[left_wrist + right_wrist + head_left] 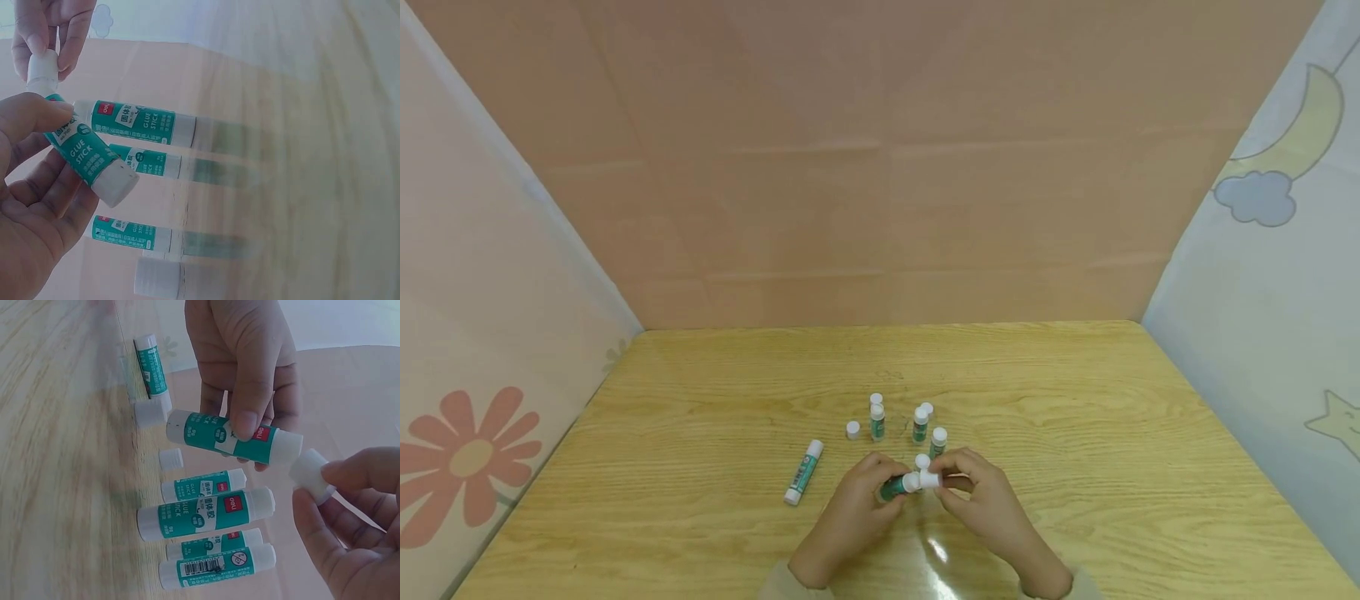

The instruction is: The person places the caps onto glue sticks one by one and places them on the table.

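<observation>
Tilted in my left hand (867,497) is a green and white glue stick (219,439), gripped between thumb and fingers around its label. Its white upper end points toward my right hand (981,496). Thumb and fingers of the right hand pinch a loose white cap (312,477) right by that end, tilted away from the stick's line. Whether the cap touches the stick I cannot tell. Just beyond the hands, several glue sticks stand upright on the table, among them one (877,423) at the left and another (921,425) beside it.
A glue stick with both ends white (803,472) lies on the wooden table (700,400) left of my left hand. One white cap (853,430) stands left of the upright sticks; other white caps (876,399) sit behind them. Fabric walls (880,208) enclose the table's back and sides.
</observation>
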Demonstrator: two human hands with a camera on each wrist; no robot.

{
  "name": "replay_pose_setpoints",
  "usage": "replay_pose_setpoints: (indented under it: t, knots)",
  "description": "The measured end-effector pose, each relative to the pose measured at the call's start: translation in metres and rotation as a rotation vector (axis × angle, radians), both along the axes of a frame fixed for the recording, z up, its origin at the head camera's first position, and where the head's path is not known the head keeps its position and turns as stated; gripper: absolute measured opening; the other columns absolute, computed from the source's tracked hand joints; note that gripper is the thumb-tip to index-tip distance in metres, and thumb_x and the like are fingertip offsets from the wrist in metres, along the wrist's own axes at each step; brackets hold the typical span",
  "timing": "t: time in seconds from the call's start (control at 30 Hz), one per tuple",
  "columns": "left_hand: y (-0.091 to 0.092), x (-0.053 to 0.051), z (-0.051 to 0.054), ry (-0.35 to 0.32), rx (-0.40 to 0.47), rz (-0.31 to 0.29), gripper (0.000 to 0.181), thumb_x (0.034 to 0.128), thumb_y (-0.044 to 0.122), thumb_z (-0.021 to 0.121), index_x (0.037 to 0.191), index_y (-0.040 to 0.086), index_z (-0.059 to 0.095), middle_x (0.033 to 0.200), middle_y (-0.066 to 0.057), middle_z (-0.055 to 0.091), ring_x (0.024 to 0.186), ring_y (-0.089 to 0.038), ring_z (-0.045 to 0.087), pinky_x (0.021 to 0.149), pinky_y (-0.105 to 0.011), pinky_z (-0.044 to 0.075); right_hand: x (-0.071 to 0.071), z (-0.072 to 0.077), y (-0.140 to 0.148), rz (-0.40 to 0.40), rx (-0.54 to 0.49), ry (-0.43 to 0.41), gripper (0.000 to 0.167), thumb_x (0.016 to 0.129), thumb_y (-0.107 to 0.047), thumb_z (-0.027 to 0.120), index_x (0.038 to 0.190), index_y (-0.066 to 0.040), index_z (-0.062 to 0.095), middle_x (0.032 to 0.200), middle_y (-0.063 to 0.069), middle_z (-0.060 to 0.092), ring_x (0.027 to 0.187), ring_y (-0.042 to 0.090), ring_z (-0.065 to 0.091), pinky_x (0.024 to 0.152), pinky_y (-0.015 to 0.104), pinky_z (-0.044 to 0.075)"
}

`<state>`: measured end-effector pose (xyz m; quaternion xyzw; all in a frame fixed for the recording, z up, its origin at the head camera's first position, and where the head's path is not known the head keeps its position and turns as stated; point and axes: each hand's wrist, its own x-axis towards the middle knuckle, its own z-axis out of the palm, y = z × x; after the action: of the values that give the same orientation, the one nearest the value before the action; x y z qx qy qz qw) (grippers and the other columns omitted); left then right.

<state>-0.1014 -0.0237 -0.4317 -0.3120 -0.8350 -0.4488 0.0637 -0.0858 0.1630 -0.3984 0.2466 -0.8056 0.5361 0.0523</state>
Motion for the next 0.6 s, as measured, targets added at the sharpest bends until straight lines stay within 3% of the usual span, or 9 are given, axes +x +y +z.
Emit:
replay_pose_setpoints:
  t: [0.6]
  knots:
    - [0.0020, 0.0011, 0.0027, -0.023, 0.017, -0.014, 0.018, 0.0755, 0.000, 0.062, 0.092, 0.005, 0.061, 0.089, 0.003, 0.050, 0.075, -0.005, 0.046, 0.065, -0.018, 0.045, 0.0014, -0.0004, -0.0023, -0.004, -0.025, -0.043, 0.022, 0.074, 0.009, 0.060, 0.092, -0.003, 0.056, 0.095, 0.004, 0.054, 0.086, 0.018, 0.052, 0.073, 0.026, 0.048]
